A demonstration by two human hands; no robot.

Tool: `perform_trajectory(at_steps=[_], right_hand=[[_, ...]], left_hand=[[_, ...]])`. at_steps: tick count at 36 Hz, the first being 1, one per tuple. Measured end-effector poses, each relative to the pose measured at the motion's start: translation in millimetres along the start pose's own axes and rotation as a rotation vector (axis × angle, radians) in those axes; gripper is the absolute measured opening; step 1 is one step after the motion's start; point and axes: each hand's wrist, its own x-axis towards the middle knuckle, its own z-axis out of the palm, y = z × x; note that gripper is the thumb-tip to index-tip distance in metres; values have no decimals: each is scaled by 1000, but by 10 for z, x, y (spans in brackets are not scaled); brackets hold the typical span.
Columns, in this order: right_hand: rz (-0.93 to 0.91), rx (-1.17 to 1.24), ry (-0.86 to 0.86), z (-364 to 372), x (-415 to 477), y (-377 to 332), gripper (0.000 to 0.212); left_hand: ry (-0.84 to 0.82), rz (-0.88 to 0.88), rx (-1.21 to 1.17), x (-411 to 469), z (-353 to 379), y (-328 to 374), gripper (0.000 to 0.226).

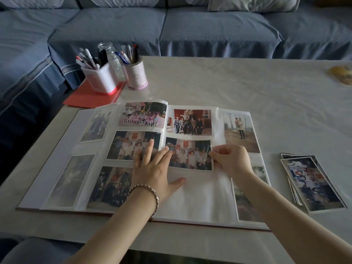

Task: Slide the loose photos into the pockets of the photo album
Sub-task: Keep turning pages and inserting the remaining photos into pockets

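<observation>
The photo album (198, 199) lies open on the table, most pockets filled with prints. My left hand (154, 168) presses flat on the album near the spine, fingers spread over the middle pockets. My right hand (231, 159) pinches the right edge of a group photo (190, 153) that lies in the middle pocket of the right page. Below that photo a pocket shows bare white. A stack of loose photos (312, 183) sits on the table to the right of the album.
Two pen holders (102, 79) (136, 75) and a glass jar (106, 48) stand on a red folder (91, 98) at the back left. A yellowish object (341, 74) lies at the far right. A blue sofa (190, 25) runs behind the table (247, 82).
</observation>
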Motion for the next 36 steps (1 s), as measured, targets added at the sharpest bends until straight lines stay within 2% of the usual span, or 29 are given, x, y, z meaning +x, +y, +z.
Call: perform_trajectory(at_steps=[4, 10, 30, 36], right_hand=[[-15, 12, 44, 3, -25, 6, 12], [-31, 22, 75, 7, -29, 12, 1], [-117, 48, 170, 105, -139, 76, 21], [-119, 32, 179, 103, -138, 69, 18]], left_hand=[[2, 3, -2, 0, 7, -3, 82], [-3, 3, -3, 4, 7, -4, 82], [28, 12, -64, -3, -11, 3, 78], [22, 13, -70, 0, -22, -1, 77]])
